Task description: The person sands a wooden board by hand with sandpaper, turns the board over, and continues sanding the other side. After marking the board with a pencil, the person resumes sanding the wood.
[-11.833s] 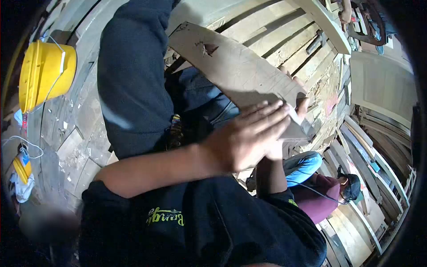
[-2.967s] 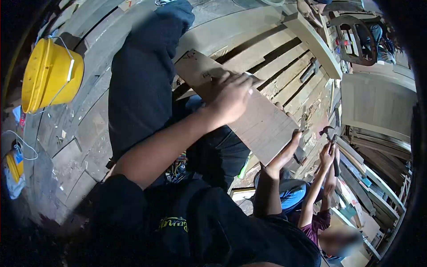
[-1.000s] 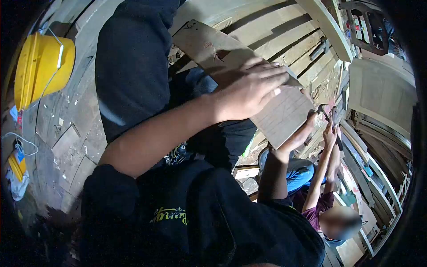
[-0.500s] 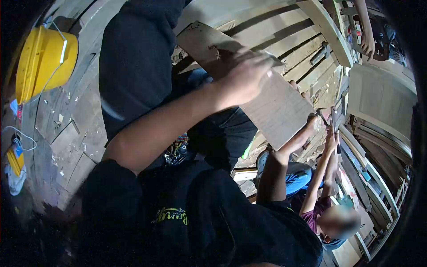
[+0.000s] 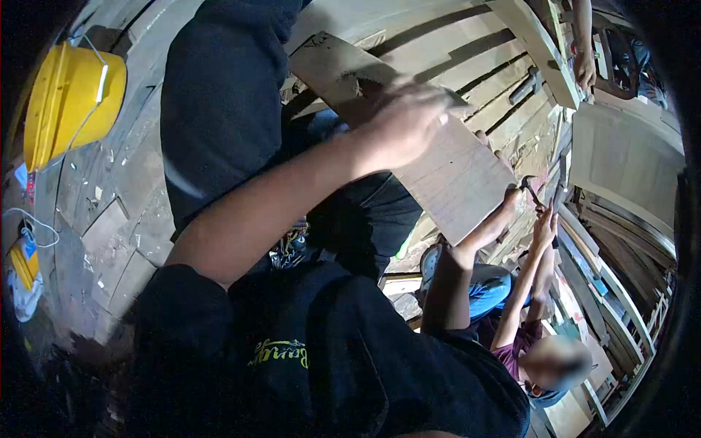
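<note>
A flat wooden board [image 5: 460, 182] slants across the middle, with a dark-edged notch near its upper end. My left hand [image 5: 409, 124] is closed over the board, blurred by motion. A thin dark edge of something shows beyond its fingers, too unclear to name. At the board's lower right corner my right hand [image 5: 513, 201] grips the edge, partly hidden by the board.
A yellow bucket [image 5: 77, 106] stands at left. Wooden slats [image 5: 467, 55] lie behind the board. At right a co-worker holds a hammer [image 5: 531, 191] and a long piece. Another person's hand [image 5: 584, 69] is at the upper right, above a pale panel [image 5: 621, 160].
My left hand has shifted very slightly left on the board. The co-worker's hammer has turned a little, and the other person's hand at the upper right has moved left.
</note>
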Tool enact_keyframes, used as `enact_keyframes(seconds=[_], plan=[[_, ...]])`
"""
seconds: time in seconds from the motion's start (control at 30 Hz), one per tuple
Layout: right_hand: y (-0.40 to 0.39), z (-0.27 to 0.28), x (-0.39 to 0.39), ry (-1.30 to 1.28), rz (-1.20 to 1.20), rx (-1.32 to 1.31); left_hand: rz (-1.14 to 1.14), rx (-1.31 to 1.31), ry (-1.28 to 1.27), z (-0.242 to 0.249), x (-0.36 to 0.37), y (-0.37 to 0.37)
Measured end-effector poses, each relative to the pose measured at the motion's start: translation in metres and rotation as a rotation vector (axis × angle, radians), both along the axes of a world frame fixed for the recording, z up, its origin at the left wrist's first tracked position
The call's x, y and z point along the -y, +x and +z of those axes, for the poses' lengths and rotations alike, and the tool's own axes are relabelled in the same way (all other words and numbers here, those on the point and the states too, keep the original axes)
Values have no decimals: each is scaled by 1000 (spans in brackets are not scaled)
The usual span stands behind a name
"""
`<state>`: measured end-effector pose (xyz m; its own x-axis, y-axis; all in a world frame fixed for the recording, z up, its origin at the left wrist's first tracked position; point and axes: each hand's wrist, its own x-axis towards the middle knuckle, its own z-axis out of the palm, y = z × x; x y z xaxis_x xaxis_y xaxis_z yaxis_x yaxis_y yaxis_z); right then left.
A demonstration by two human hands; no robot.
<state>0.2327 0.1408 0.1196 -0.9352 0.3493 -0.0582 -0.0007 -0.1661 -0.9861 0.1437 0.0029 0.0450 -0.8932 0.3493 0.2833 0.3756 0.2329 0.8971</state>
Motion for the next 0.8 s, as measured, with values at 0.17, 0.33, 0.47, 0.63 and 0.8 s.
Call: enact_keyframes(seconds=[0.17,0.33,0.47,0.63,0.8], plan=[[0,2,0,-34,-67,54,-67,-152,92,9,0,11],[1,-4,-2,-29,-29,-10,22,94,-155,-1,8,-11],[1,3,2,18,-115,65,-118,-153,108,7,0,11],[1,0,1,24,-108,69,12,111,-49,-4,3,-7],[1,7,9,-29,-224,128,-127,-99,172,18,-3,20]])
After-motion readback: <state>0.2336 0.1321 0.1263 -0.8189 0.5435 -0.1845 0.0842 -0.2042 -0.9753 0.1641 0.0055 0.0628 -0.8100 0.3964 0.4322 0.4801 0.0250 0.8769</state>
